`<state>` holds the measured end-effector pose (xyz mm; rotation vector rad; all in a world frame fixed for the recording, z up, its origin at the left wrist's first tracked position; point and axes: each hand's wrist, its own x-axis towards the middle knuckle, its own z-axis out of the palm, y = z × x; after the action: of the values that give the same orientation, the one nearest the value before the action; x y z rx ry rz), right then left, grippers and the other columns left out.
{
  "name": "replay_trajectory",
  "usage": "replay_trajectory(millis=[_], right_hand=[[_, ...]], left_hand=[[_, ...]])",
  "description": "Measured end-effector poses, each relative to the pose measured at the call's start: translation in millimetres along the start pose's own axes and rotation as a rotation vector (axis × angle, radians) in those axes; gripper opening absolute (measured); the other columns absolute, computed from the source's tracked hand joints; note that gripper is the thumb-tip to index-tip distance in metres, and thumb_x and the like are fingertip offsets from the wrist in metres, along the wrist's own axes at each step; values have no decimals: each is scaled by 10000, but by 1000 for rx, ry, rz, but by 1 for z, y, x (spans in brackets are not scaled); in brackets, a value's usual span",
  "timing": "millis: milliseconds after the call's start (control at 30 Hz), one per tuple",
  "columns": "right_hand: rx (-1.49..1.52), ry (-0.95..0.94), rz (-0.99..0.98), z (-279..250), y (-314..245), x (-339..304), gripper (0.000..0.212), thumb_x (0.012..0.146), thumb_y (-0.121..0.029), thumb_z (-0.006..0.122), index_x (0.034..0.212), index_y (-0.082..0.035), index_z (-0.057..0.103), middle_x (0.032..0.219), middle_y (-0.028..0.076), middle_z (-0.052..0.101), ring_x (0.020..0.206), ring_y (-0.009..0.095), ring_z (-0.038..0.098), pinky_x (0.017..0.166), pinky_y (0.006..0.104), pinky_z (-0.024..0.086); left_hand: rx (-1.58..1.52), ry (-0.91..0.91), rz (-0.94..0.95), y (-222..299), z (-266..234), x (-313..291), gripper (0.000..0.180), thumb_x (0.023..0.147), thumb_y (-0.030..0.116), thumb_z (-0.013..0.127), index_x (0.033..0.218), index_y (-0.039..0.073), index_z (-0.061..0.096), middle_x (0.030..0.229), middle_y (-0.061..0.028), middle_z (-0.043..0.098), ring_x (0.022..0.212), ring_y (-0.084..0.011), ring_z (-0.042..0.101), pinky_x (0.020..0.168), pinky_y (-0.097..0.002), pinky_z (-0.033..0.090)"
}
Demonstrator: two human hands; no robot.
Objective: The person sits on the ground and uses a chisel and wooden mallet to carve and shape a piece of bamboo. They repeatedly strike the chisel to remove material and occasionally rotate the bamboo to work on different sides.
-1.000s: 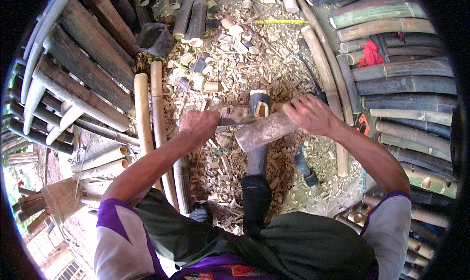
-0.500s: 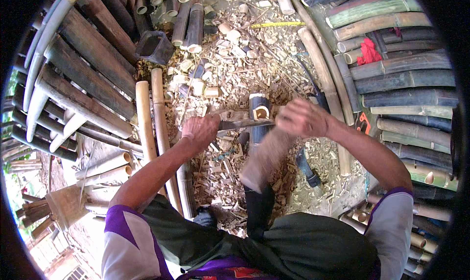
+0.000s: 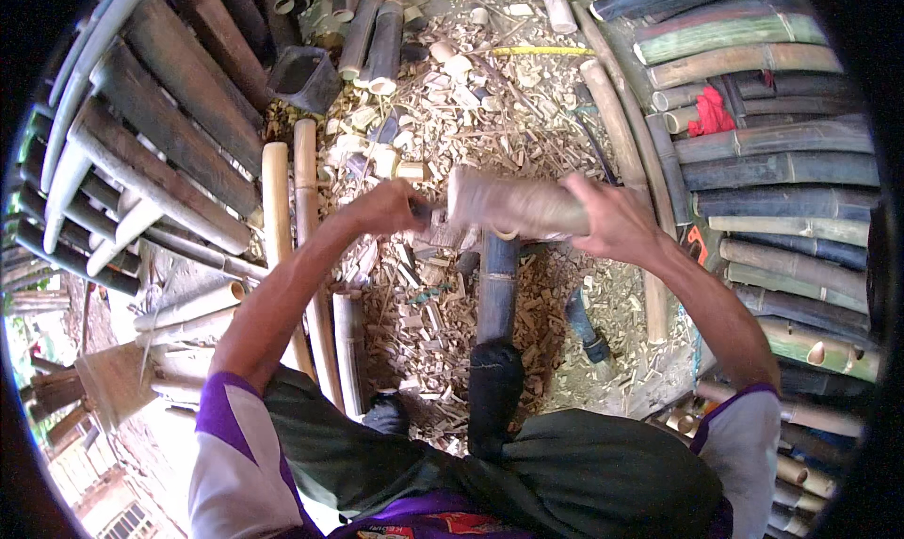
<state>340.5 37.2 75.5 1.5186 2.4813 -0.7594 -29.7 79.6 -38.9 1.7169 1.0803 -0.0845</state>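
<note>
In the head view, the right hand is curling round a blurred wooden block, which is now lying higher, across the dark bamboo's upper end. The left hand is clenching a tool, mostly hidden; the striking seems mid-stroke.

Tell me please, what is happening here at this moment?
A person's right hand holds a wooden club, blurred, over the far end of a dark bamboo. The left hand grips a tool, mostly hidden, just left of the club. Many chips lie around the bamboo.
</note>
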Motion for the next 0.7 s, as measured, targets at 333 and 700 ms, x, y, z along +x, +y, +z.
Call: replay_trajectory(millis=[333, 700], right_hand=[[770, 514, 171, 15, -5, -33, 798, 785, -165, 827, 1431, 39, 404, 1215, 162, 640, 1096, 221, 631, 960, 371, 505], [469, 146, 196, 24, -41, -14, 751, 842, -269, 780, 1419, 33, 407, 1227, 257, 635, 1097, 362, 665, 979, 468, 505]], left_hand=[[571, 192, 28, 19, -16, -13, 611, 940, 645, 598, 938, 64, 789, 793, -178, 697, 835, -353, 688, 806, -505, 526], [604, 163, -63, 17, -14, -10, 587, 905, 600, 674, 914, 20, 764, 900, -189, 740, 863, -358, 724, 778, -500, 554]])
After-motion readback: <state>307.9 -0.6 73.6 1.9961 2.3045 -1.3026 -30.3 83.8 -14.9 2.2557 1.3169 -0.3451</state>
